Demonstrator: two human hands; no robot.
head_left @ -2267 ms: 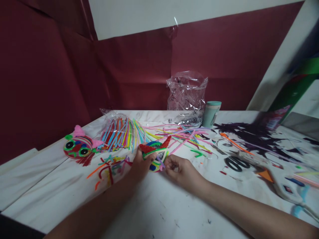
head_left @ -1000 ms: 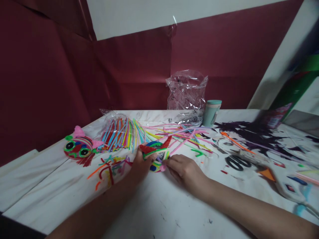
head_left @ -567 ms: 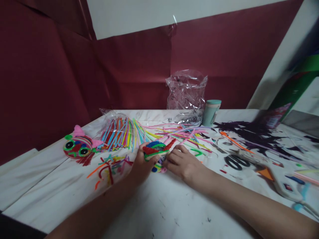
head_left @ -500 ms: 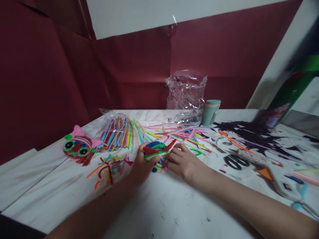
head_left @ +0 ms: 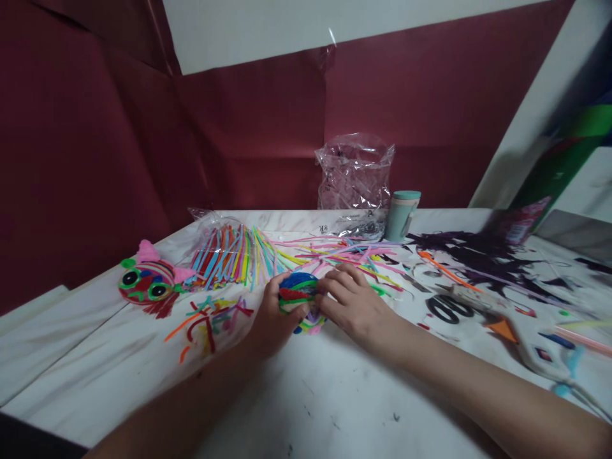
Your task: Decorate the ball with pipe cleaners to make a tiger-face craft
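blue, green, red craft piece

Marbled white table, 1 big-eyed figure, loose colored strips, 1 lidded cup, 1 glue gun

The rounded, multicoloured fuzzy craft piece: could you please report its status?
Left hand gripping craft piece, left side. Right hand on its right side. Loose, thin, multicoloured fuzzy strips behind.
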